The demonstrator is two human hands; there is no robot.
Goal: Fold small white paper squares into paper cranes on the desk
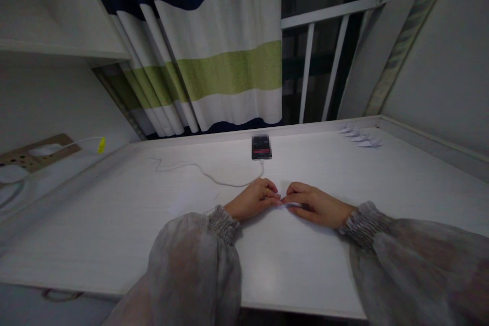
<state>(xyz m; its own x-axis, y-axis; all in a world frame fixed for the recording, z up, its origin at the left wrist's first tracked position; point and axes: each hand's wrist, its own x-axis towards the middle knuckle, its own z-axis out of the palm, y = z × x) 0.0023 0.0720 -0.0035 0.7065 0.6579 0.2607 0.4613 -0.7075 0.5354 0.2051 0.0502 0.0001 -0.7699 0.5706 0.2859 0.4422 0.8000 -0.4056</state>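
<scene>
My left hand [255, 198] and my right hand [320, 205] meet above the middle of the white desk [290, 270]. Between their fingertips is a small piece of folded white paper [291, 205], mostly covered by the fingers. The right thumb and fingers pinch it from the right side. From the left, my other hand's fingertips press on its end, closed together, with a ring on one finger. How the paper is folded in detail cannot be made out.
Beyond my hands lies a small dark device [261, 147], its picture blurred, with a white cable [214, 178] trailing left. Several folded white paper shapes [361, 136] stand at the back right. White paper sheets [191, 200] lie left of my hands. A striped curtain [229, 61] hangs behind the desk.
</scene>
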